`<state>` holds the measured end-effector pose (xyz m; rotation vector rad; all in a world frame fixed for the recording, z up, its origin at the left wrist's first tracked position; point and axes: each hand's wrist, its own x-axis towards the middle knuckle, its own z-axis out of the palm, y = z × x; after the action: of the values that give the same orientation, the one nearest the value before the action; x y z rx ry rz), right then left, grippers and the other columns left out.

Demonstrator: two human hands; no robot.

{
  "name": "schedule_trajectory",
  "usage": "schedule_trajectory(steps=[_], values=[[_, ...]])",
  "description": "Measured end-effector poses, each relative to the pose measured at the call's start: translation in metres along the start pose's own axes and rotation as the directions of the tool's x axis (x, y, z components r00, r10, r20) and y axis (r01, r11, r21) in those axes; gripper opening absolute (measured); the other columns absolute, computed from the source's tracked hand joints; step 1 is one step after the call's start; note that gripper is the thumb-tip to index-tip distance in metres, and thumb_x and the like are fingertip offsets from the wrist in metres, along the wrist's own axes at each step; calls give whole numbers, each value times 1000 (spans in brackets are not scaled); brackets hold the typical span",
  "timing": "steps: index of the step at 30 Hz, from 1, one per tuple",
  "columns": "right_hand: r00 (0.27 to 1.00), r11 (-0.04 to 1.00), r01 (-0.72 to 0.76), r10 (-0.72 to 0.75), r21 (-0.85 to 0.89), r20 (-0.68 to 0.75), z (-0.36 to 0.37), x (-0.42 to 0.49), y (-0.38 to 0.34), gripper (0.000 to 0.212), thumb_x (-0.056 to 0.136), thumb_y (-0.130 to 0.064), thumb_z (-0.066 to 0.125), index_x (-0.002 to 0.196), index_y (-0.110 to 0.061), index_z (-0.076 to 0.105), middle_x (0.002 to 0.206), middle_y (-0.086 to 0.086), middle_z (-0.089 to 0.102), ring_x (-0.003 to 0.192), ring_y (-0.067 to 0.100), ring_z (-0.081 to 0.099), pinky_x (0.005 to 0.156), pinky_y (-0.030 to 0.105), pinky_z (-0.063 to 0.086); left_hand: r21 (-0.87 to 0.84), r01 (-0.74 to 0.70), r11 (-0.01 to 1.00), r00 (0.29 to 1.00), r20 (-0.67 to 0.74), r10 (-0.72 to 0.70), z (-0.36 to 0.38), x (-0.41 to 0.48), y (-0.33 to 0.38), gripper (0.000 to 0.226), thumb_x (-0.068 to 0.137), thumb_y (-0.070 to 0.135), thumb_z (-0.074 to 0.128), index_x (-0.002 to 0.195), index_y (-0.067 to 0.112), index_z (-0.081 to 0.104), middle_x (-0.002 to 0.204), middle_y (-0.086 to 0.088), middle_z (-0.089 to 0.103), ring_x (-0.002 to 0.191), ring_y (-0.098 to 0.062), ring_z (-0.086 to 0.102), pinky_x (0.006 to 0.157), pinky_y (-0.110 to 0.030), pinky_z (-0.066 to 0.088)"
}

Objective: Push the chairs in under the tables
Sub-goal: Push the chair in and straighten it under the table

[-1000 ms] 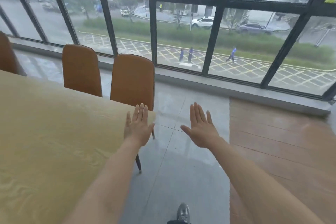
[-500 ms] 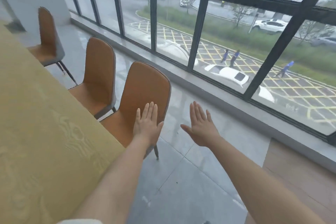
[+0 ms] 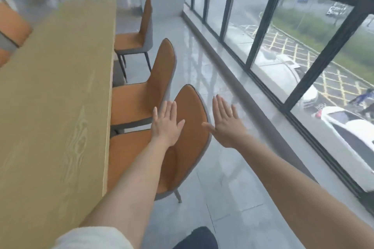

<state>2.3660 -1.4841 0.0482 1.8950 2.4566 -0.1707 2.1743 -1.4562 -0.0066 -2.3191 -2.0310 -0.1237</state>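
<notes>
Orange upholstery marks 3 chairs along the window side of the light wood table (image 3: 60, 87). The nearest chair (image 3: 188, 127) has its seat partly under the table edge (backrest well clear of it). The left hand (image 3: 166, 125) is flat and spread over the backrest, the right hand (image 3: 226, 125) open just beside it, both empty. The step looks like lining up a push; next, both palms must bear on the backrest toward the table.
</notes>
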Motion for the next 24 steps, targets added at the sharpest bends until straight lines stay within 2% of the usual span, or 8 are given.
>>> schedule_trajectory(steps=[5, 8, 11, 14, 19, 24], values=[[986, 986, 165, -165, 12, 5, 7, 97, 49, 76, 94, -56, 16, 141, -10, -25, 153, 3, -25, 135, 8, -27, 112, 37, -16, 34, 151, 988, 988, 17, -152, 29, 80, 15, 65, 98, 48, 14, 145, 8, -6, 156, -8, -6, 143, -22, -7, 116, -45, 0], [969, 969, 247, -246, -23, 23, 1, 162, 80, 77, 94, -56, 16, 140, -10, -26, 153, 4, -24, 137, 11, -25, 112, 37, -15, 4, 225, 974, 974, 2, -225, 37, 143, 27, 66, 98, 49, 15, 146, 9, -5, 157, -8, -4, 144, -22, -6, 116, -44, 0], [940, 938, 342, -339, -61, 46, -11, 227, 102, 76, 92, -58, 13, 133, -12, -31, 153, 4, -25, 135, 11, -27, 112, 37, -15, -45, 304, 952, 952, -16, -305, 39, 197, 33, 66, 97, 49, 16, 146, 8, -3, 157, -8, -2, 144, -23, -4, 116, -44, 0], [897, 896, 440, -436, -58, 68, -19, 282, 113, 73, 91, -59, 11, 128, -15, -34, 153, 3, -25, 133, 9, -28, 110, 36, -16, -13, 365, 931, 931, 4, -365, 40, 231, 31, 66, 98, 48, 16, 146, 7, -5, 157, -9, -3, 144, -23, -4, 116, -44, 1], [788, 789, 613, -608, -44, 97, -19, 374, 110, 75, 95, -55, 15, 136, -10, -30, 153, 6, -24, 140, 19, -22, 114, 39, -12, 42, 521, 853, 852, 30, -522, 48, 273, 11, 66, 98, 48, 14, 145, 7, -9, 157, -9, -5, 144, -23, -6, 116, -44, 0], [623, 624, 781, -776, -19, 101, -20, 466, 109, 76, 94, -55, 16, 138, -11, -28, 154, 6, -23, 141, 19, -20, 113, 38, -12, 147, 699, 700, 703, 37, -710, 65, 311, -3, 67, 97, 49, 13, 145, 7, -9, 157, -8, -4, 144, -22, -4, 116, -44, 2]])
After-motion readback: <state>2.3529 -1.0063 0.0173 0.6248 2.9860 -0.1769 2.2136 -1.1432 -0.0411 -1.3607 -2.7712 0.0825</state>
